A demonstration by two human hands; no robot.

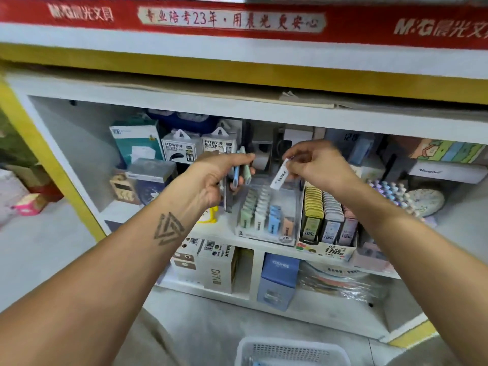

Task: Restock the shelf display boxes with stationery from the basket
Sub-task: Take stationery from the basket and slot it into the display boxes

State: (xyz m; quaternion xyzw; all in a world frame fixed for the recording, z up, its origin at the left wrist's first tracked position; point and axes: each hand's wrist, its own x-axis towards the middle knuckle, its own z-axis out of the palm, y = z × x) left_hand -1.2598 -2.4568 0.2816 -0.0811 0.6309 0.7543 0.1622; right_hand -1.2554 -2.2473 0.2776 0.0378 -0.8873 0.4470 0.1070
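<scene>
- Left hand (216,178), centre of frame: fingers curled round a small bunch of slim stationery packs (241,167), blue and green ones showing, held upright above the shelf.
- Right hand (314,162), just right of centre: thumb and fingertips pinch one white pack (280,173), tilted, its lower end pointing down toward the clear display box (266,233).
- Clear display box sits on the middle shelf, centre frame. Rows of green, white, blue and orange packs stand in it; the orange row looks shortest.
- A second display box (327,249), cardboard, stands touching it on the right, filled with yellow, dark and pink packs.
- White basket (290,351) at bottom centre, on the floor, well apart from both hands. Contents mostly out of view.
- Judged step: slotting the white pack into its matching row.
- Risks: a tilted entry could catch the standing packs and knock a row over. A pinch that high on the pack gives little control of the lower end. The left-hand bunch is loosely fanned; one could slide out while attention is on the right. Wrong colour row is possible, lanes being close together.
</scene>
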